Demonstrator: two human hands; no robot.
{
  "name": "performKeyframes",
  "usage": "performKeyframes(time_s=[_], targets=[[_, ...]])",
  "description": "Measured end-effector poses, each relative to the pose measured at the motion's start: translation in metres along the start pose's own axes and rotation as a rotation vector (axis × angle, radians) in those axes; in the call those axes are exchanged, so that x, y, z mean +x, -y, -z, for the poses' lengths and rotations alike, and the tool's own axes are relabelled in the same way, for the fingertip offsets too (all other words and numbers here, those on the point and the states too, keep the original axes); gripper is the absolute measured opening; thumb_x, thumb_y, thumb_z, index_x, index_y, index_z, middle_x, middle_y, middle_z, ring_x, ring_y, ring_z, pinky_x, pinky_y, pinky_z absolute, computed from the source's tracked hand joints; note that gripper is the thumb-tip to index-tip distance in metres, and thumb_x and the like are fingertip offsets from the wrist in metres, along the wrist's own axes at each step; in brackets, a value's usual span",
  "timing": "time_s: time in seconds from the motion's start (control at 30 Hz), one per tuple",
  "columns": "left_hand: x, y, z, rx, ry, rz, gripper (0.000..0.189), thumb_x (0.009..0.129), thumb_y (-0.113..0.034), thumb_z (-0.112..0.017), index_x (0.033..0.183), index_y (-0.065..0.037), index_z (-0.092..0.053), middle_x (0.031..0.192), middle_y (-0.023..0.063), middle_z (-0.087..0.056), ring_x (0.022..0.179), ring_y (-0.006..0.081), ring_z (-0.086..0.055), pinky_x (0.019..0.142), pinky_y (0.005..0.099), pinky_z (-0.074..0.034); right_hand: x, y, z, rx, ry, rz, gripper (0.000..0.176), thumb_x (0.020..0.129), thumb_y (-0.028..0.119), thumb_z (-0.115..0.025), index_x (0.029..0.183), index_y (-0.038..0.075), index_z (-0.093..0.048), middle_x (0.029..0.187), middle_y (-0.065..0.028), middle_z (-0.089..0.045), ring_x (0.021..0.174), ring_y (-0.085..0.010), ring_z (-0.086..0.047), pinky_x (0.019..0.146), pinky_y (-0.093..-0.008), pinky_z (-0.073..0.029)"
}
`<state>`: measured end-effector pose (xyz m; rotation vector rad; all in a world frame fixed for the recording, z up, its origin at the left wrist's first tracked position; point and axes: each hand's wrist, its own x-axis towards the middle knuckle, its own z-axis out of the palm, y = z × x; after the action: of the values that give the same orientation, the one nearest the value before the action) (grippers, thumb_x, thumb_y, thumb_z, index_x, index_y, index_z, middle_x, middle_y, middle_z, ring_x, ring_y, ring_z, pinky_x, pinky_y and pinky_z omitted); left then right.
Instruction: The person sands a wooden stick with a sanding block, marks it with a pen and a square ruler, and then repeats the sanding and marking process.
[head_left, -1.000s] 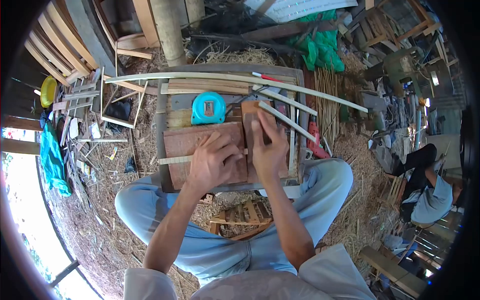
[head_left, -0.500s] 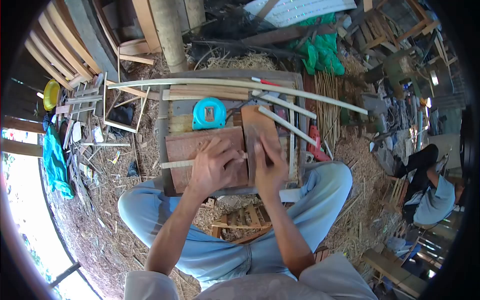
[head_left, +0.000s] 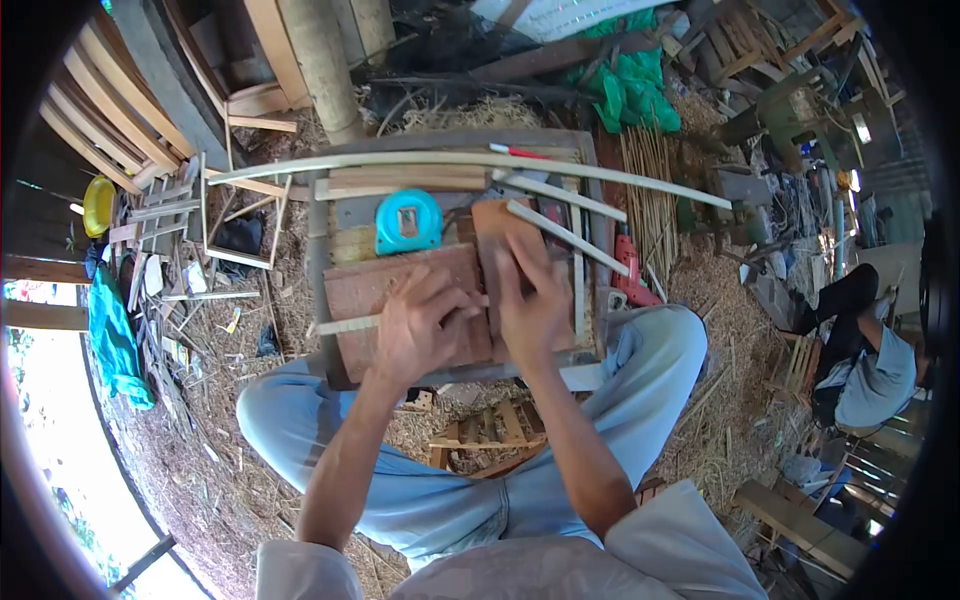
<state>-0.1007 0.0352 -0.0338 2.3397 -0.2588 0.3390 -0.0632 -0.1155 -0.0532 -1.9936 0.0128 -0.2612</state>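
Across the worktop (head_left: 317, 240), near its far edge, ran a long pale strip (head_left: 400, 159). A reddish board (head_left: 352, 290) covered the near left corner, my left hand (head_left: 425, 322) grasping a thin strip (head_left: 345, 325) over it, one end past the left edge. My right hand (head_left: 531, 312) blurred over a brown board (head_left: 494, 220); I couldn't tell its grip.

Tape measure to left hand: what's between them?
The head view shows the upper part of the reddish-brown board between the tape measure and left hand.

Right hand (head_left: 532, 312) with fingers spread again, pale strip (head_left: 346, 325) shifted slightly left
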Motion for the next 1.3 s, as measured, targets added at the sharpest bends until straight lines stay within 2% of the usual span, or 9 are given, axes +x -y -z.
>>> performKeyframes(time_s=[0.33, 0.57, 0.67, 0.8, 0.9, 1.13, 1.2, 1.27, 1.3], targets=[[0.000, 0.002, 0.002, -0.005, 0.025, -0.020, 0.013, 0.070, -0.007, -0.078, 0.077, -0.007, -0.067, 0.086, 0.0061, -0.056, 0.089, 0.0277, -0.059, 0.078, 0.0439, -0.048, -0.010, -0.007, 0.004, -0.052, 0.038, 0.006, 0.030, 0.094, 0.016, -0.071, 0.121, 0.003, -0.072, 0.114, -0.0161, -0.073, 0.110, -0.0282, -0.066, 0.099, -0.0348, -0.047], [-0.003, -0.001, -0.004, -0.009, -0.001, -0.018, 0.012, 0.071, -0.007, -0.078, 0.077, -0.007, -0.067, 0.084, 0.0065, -0.056, 0.088, 0.0285, -0.058, 0.075, 0.0428, -0.047, 0.018, -0.004, -0.011, 0.025, 0.025, 0.017, 0.030, 0.093, 0.021, -0.072, 0.119, 0.006, -0.073, 0.107, -0.0195, -0.073, 0.098, -0.0347, -0.068, 0.096, -0.0363, -0.048], [0.001, 0.004, 0.003, 0.037, -0.012, -0.068, 0.013, 0.072, -0.007, -0.078, 0.079, -0.007, -0.067, 0.086, 0.0068, -0.058, 0.088, 0.0285, -0.058, 0.075, 0.0429, -0.047, -0.017, -0.006, 0.003, 0.170, -0.034, 0.005, 0.029, 0.095, 0.019, -0.070, 0.121, 0.006, -0.073, 0.116, -0.0180, -0.072, 0.105, -0.0285, -0.067, 0.099, -0.0363, -0.047], [0.002, 0.007, -0.007, 0.019, -0.078, -0.132, 0.018, 0.072, -0.007, -0.080, 0.086, -0.005, -0.070, 0.084, 0.0094, -0.060, 0.085, 0.0317, -0.060, 0.073, 0.0434, -0.050, -0.066, -0.021, 0.034, -0.192, -0.036, 0.084, 0.032, 0.094, 0.019, -0.072, 0.124, 0.008, -0.072, 0.112, -0.0175, -0.071, 0.109, -0.0261, -0.064, 0.096, -0.0354, -0.048], [0.008, -0.004, 0.011, -0.004, -0.087, -0.158, 0.017, 0.075, -0.005, -0.079, 0.090, -0.004, -0.071, 0.090, 0.0099, -0.063, 0.089, 0.0308, -0.063, 0.077, 0.0415, -0.053, -0.054, -0.011, 0.044, 0.017, 0.029, -0.158, 0.033, 0.093, 0.028, -0.071, 0.122, 0.013, -0.073, 0.102, -0.0180, -0.069, 0.092, -0.0326, -0.057, 0.095, -0.0451, -0.039], [0.022, -0.061, 0.062, -0.428, -0.099, -0.131, 0.021, 0.085, -0.004, -0.075, 0.106, 0.001, -0.073, 0.106, 0.0139, -0.069, 0.087, 0.0227, -0.070, 0.071, 0.0319, -0.057, 0.003, 0.010, 0.037, -0.442, 0.079, 0.378, 0.049, 0.097, 0.027, -0.063, 0.142, 0.012, -0.054, 0.111, -0.0104, -0.071, 0.092, -0.0323, -0.054, 0.096, -0.0511, -0.032], [0.021, -0.071, 0.070, -0.527, -0.122, -0.107, 0.018, 0.088, -0.004, -0.073, 0.106, 0.000, -0.073, 0.104, 0.0139, -0.069, 0.084, 0.0208, -0.069, 0.071, 0.0295, -0.056, 0.005, 0.035, 0.052, -0.438, -0.001, 0.479, 0.043, 0.095, 0.020, -0.065, 0.135, 0.007, -0.060, 0.115, -0.0106, -0.071, 0.090, -0.0295, -0.058, 0.091, -0.0474, -0.040], [0.021, -0.085, 0.079, -0.718, -0.104, -0.077, 0.016, 0.091, -0.005, -0.070, 0.106, 0.001, -0.073, 0.103, 0.0136, -0.069, 0.080, 0.0175, -0.068, 0.070, 0.0292, -0.056, 0.005, 0.069, 0.076, 0.172, 0.047, 0.325, 0.032, 0.093, 0.011, -0.067, 0.124, 0.003, -0.066, 0.111, -0.0126, -0.072, 0.086, -0.0269, -0.064, 0.077, -0.0387, -0.048], [0.021, -0.090, 0.081, -0.779, -0.122, -0.110, 0.015, 0.094, -0.008, -0.068, 0.105, 0.002, -0.072, 0.103, 0.0128, -0.069, 0.076, 0.0147, -0.066, 0.066, 0.0272, -0.054, 0.006, 0.086, 0.088, 0.191, 0.000, 0.459, 0.026, 0.088, 0.001, -0.070, 0.114, 0.000, -0.070, 0.106, -0.0140, -0.072, 0.080, -0.0249, -0.067, 0.066, -0.0316, -0.050]])
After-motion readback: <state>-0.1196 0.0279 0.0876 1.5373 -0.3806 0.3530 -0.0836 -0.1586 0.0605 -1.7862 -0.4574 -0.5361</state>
